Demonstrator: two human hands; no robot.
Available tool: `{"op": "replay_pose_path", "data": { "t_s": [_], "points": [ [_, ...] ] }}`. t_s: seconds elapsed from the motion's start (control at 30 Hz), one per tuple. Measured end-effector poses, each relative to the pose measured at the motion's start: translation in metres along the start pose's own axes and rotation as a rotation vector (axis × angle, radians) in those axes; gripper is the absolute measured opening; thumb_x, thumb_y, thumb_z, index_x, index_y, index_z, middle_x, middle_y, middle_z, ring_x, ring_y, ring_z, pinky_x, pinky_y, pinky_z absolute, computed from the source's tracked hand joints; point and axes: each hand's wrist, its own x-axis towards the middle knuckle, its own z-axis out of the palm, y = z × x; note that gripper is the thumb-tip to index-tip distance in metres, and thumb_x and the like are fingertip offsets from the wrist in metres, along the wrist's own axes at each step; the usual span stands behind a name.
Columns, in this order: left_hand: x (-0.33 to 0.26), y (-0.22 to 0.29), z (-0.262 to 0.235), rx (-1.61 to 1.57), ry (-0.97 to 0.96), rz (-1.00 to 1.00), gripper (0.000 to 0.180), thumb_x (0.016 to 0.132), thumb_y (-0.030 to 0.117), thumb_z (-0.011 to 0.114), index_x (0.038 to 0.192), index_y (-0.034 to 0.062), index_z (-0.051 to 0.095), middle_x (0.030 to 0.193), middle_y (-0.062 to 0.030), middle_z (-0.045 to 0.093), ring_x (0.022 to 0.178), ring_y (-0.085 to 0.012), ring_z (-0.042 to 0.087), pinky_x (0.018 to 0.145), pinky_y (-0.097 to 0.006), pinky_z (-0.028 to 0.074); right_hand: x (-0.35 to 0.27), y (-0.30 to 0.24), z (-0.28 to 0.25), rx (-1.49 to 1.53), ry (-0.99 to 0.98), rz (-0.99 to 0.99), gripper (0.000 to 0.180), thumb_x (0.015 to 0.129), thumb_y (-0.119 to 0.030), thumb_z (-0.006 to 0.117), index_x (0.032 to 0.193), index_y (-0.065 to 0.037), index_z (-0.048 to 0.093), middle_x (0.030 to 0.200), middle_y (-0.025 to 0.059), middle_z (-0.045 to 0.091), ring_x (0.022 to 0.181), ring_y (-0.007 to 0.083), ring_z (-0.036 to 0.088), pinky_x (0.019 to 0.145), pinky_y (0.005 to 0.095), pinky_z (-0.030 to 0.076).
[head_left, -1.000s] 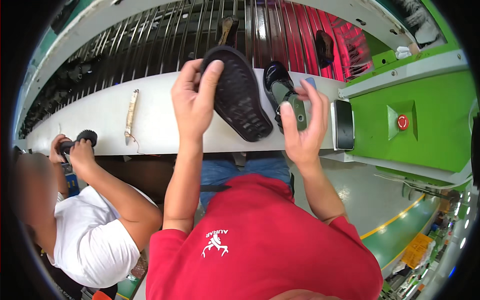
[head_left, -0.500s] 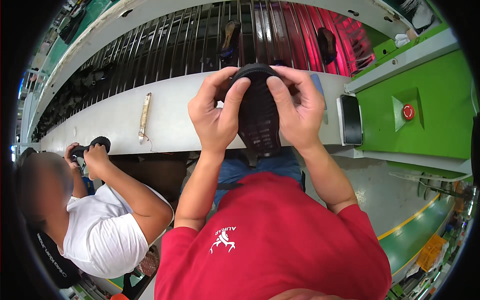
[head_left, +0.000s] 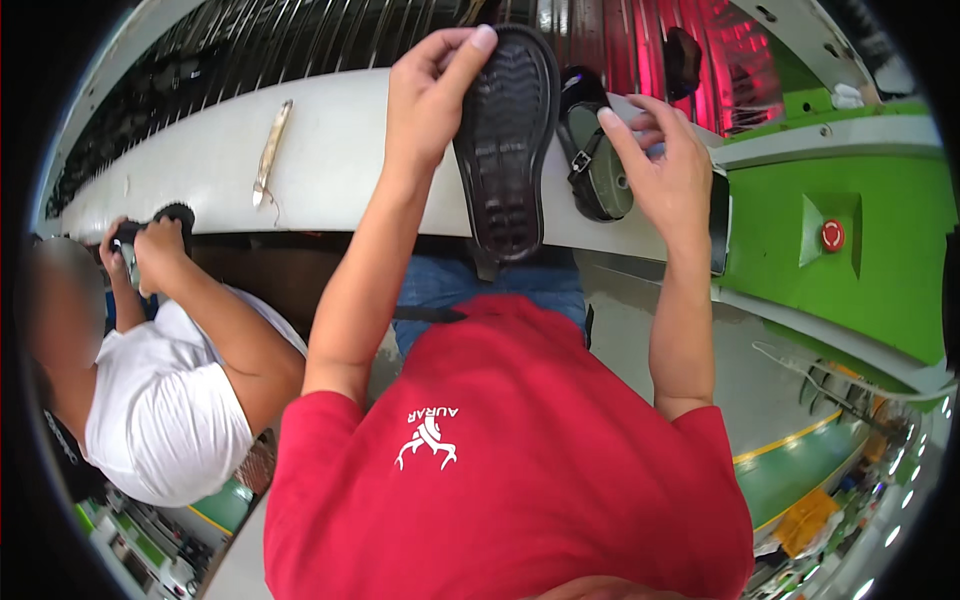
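Note:
My left hand (head_left: 432,100) is closed on the upper end of a black shoe sole (head_left: 508,150), thumb on its patterned face. The sole hangs upright above the bench's front edge, its lower end toward me. To its right, a black sandal (head_left: 597,165) with a buckled strap and grey-green footbed sits on the bench. My right hand (head_left: 660,160) is beside this sandal, open, with thumb and fingers apart. Its thumb tip overlaps the sandal's edge in view; whether it touches cannot be told.
A white bench (head_left: 330,150) runs across, with a thin tape-wrapped tool (head_left: 270,155) on it. Behind lies a metal roller conveyor (head_left: 340,40) carrying a dark shoe (head_left: 683,62). At right stands a green machine with a red stop button (head_left: 833,236). A person in white (head_left: 190,390) handles footwear at left.
My right hand has let go of the sole and moved right, to the sandal. My left hand has raised the sole and shifted it slightly left. The sandal has come into view.

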Motion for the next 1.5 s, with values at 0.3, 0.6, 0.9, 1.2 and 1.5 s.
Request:
{"op": "replay_pose_path", "data": {
  "t_s": [0.3, 0.6, 0.9, 1.2, 1.5],
  "points": [
    [0.019, -0.037, -0.016, -0.030, 0.079, -0.028, 0.030, 0.114, 0.026, 0.069, 0.120, -0.0010, 0.077, 0.100, 0.0004, 0.078, 0.088, -0.0058, 0.069, 0.078, -0.022, 0.054, -0.014, 0.046, 0.029, 0.023, -0.235, 0.131, 0.085, 0.095, -0.051, 0.077, 0.153, 0.007, 0.058, 0.138, 0.0308, 0.071, 0.127, 0.0457, 0.070, 0.111, 0.0489, 0.052],
    [0.017, -0.012, -0.009, -0.249, -0.166, -0.111, 0.065, 0.121, 0.054, 0.039, 0.115, -0.0004, 0.073, 0.102, -0.0079, 0.079, 0.091, -0.0139, 0.075, 0.084, -0.028, 0.061, -0.077, 0.054, 0.041, 0.444, 0.046, 0.082, 0.085, 0.095, -0.015, 0.076, 0.168, 0.005, 0.039, 0.159, 0.0265, 0.053, 0.145, 0.0357, 0.056, 0.123, 0.0442, 0.041],
    [-0.020, 0.019, 0.001, -0.319, -0.160, -0.050, 0.061, 0.112, 0.049, 0.061, 0.142, -0.0035, 0.064, 0.117, -0.0147, 0.077, 0.107, -0.0222, 0.075, 0.097, -0.035, 0.059, -0.115, -0.010, 0.048, 0.583, 0.143, -0.115, 0.099, 0.085, -0.016, 0.075, 0.167, 0.014, 0.029, 0.146, 0.0234, 0.048, 0.135, 0.0341, 0.053, 0.117, 0.0434, 0.042],
    [-0.057, 0.055, 0.012, 0.123, -0.187, 0.150, 0.084, 0.086, 0.035, 0.094, 0.146, -0.0116, 0.059, 0.128, -0.0198, 0.075, 0.115, -0.0223, 0.075, 0.104, -0.035, 0.058, -0.139, -0.020, 0.048, 0.506, -0.045, -0.311, 0.102, 0.081, -0.018, 0.074, 0.164, 0.020, 0.028, 0.148, 0.0285, 0.045, 0.135, 0.0372, 0.053, 0.115, 0.0459, 0.046],
    [-0.061, 0.052, 0.012, 0.225, -0.185, 0.273, 0.076, 0.081, 0.009, 0.096, 0.145, -0.0099, 0.062, 0.125, -0.0182, 0.077, 0.112, -0.0204, 0.075, 0.101, -0.033, 0.059, -0.140, -0.020, 0.050, 0.520, -0.011, -0.346, 0.100, 0.077, -0.016, 0.074, 0.162, 0.020, 0.033, 0.148, 0.0327, 0.047, 0.134, 0.0410, 0.054, 0.112, 0.0470, 0.049]
  ]
}}
